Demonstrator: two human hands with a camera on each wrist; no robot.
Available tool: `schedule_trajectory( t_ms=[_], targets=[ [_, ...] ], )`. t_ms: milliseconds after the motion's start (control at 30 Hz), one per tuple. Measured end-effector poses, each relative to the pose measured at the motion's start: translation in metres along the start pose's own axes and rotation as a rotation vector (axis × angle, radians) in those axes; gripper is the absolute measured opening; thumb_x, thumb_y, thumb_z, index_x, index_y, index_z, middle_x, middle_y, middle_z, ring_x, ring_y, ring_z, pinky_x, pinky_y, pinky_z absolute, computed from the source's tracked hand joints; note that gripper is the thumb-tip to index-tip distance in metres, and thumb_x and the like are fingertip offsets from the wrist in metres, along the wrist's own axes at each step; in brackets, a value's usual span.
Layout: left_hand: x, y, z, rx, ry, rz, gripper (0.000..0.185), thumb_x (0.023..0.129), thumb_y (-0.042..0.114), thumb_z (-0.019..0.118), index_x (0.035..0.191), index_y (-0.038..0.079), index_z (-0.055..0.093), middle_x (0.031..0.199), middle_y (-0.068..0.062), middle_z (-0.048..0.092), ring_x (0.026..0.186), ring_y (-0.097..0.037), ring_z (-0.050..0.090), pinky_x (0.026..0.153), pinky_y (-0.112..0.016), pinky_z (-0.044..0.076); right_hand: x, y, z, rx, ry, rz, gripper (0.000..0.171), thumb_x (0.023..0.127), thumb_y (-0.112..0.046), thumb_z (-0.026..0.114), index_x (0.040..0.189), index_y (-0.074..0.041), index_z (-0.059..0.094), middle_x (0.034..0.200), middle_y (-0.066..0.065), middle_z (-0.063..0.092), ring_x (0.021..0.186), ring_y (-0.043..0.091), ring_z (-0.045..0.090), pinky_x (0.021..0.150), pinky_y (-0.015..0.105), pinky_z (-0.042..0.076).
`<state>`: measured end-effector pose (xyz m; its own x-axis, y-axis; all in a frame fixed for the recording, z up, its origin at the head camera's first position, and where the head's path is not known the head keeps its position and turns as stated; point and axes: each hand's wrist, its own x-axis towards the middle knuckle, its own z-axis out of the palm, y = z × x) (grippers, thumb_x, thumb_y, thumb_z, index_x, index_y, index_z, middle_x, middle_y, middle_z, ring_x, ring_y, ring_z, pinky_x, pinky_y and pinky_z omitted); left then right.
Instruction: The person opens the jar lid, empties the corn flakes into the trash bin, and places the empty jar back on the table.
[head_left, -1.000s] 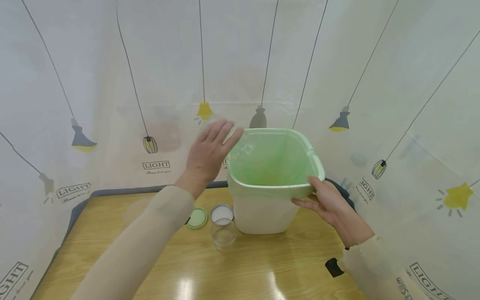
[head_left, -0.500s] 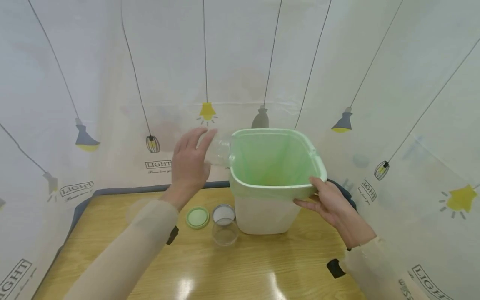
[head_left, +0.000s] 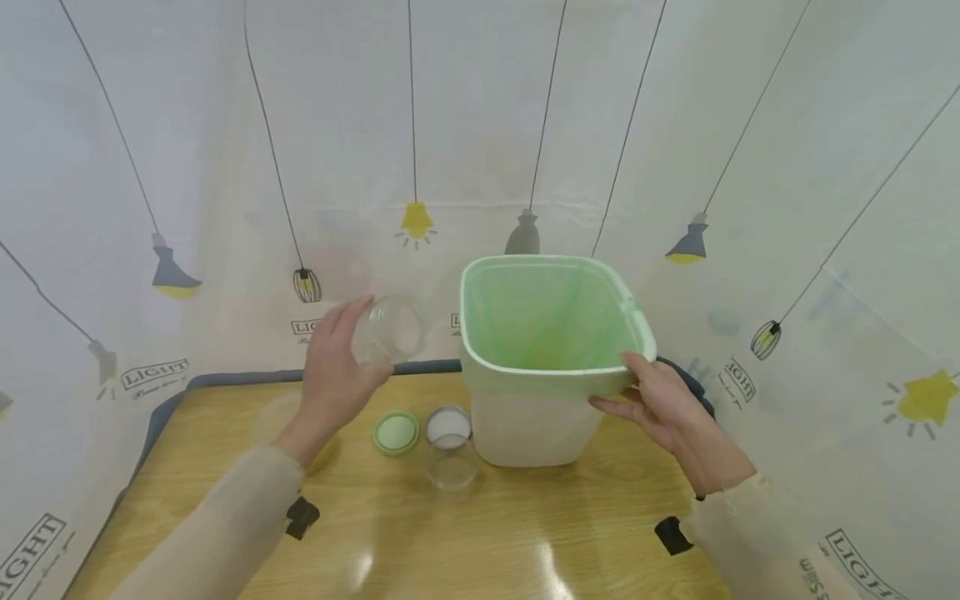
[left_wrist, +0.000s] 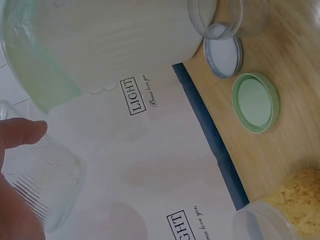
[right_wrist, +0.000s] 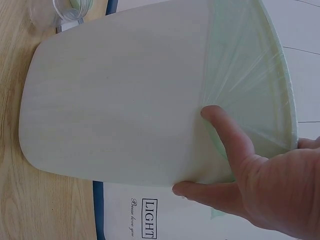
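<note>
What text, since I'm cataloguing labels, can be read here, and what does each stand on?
"LIGHT": boxed, repeated across the pale backdrop sheet.
"love you": script beneath it, on the same sheet; the word before, perhaps "Boose", is uncertain.
Dark lettering by the right sleeve: too blurred to read.
Bin, held jar, green lid, grey-rimmed lid: no readable text.

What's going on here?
Someone's left hand holds a clear jar tilted in the air, apart from the bin. Their right hand grips that bin's green-lined rim. On the table beside it sit a green lid, a silver-rimmed lid and another clear jar. A tub of yellow flakes is farther left.
</note>
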<state>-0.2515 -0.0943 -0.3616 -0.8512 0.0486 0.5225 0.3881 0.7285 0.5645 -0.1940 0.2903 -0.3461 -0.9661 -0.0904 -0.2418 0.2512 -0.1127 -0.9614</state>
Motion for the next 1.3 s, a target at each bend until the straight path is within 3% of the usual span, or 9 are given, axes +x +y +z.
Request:
schedule_trajectory(
  t_ms=[167, 333, 633, 833, 1000, 1200, 1300],
  targets=[
    [-0.023, -0.016, -0.002, -0.058, -0.103, -0.069, 0.094, 0.065, 0.01, 0.086, 0.146, 0.015, 0.04, 0.143, -0.013, 0.048, 0.132, -0.035, 0.043, 0.11, -0.061, 0.035, 0.001, 0.0, -0.001, 0.01, -0.004, 0.003, 0.06, 0.106, -0.032, 0.03, 0.156, -0.01, 0.006, 0.155, 0.02, 0.013, 0.142, 0.038, 0.027, 0.102, 0.046, 0.05],
    [-0.053, -0.033, 0.001, -0.107, -0.166, -0.09, 0.096, 0.065, 0.013, 0.088, 0.147, 0.012, 0.038, 0.144, -0.013, 0.047, 0.131, -0.036, 0.045, 0.107, -0.061, 0.038, 0.003, 0.002, -0.001, 0.017, -0.011, -0.001, 0.061, 0.106, -0.033, 0.031, 0.157, -0.01, 0.006, 0.155, 0.019, 0.015, 0.142, 0.037, 0.027, 0.103, 0.046, 0.049],
    [-0.101, -0.062, 0.022, -0.237, -0.256, -0.221, 0.098, 0.063, 0.016, 0.089, 0.146, 0.008, 0.038, 0.14, -0.016, 0.051, 0.127, -0.037, 0.049, 0.106, -0.062, 0.04, 0.001, 0.001, -0.002, 0.008, -0.012, -0.013, 0.061, 0.106, -0.033, 0.03, 0.156, -0.009, 0.005, 0.155, 0.02, 0.013, 0.142, 0.038, 0.026, 0.102, 0.046, 0.05],
    [-0.122, -0.076, 0.04, -0.246, -0.292, -0.312, 0.098, 0.062, 0.017, 0.091, 0.144, 0.009, 0.038, 0.14, -0.016, 0.051, 0.127, -0.038, 0.05, 0.107, -0.06, 0.04, 0.001, 0.001, -0.002, 0.004, -0.01, -0.014, 0.06, 0.106, -0.032, 0.031, 0.156, -0.009, 0.006, 0.153, 0.019, 0.017, 0.141, 0.038, 0.027, 0.102, 0.046, 0.05],
    [-0.136, -0.088, 0.054, -0.308, -0.312, -0.375, 0.094, 0.062, 0.017, 0.091, 0.141, 0.008, 0.04, 0.137, -0.015, 0.052, 0.124, -0.036, 0.051, 0.106, -0.059, 0.041, 0.002, 0.001, -0.003, 0.006, -0.016, -0.018, 0.06, 0.106, -0.033, 0.031, 0.156, -0.01, 0.007, 0.151, 0.017, 0.02, 0.141, 0.038, 0.028, 0.102, 0.046, 0.05],
    [-0.147, -0.098, 0.067, -0.399, -0.328, -0.479, 0.096, 0.063, 0.022, 0.091, 0.143, 0.012, 0.038, 0.143, -0.011, 0.049, 0.132, -0.034, 0.046, 0.114, -0.057, 0.034, 0.003, 0.002, -0.003, -0.006, -0.016, -0.018, 0.058, 0.106, -0.032, 0.03, 0.156, -0.011, 0.008, 0.149, 0.015, 0.022, 0.14, 0.037, 0.029, 0.101, 0.046, 0.05],
    [-0.15, -0.1, 0.072, -0.403, -0.332, -0.499, 0.095, 0.065, 0.021, 0.09, 0.143, 0.01, 0.038, 0.144, -0.012, 0.047, 0.135, -0.035, 0.043, 0.116, -0.057, 0.03, 0.002, 0.002, -0.002, -0.006, -0.017, -0.018, 0.058, 0.106, -0.032, 0.03, 0.156, -0.011, 0.009, 0.147, 0.014, 0.024, 0.141, 0.037, 0.029, 0.101, 0.046, 0.05]
  ],
)
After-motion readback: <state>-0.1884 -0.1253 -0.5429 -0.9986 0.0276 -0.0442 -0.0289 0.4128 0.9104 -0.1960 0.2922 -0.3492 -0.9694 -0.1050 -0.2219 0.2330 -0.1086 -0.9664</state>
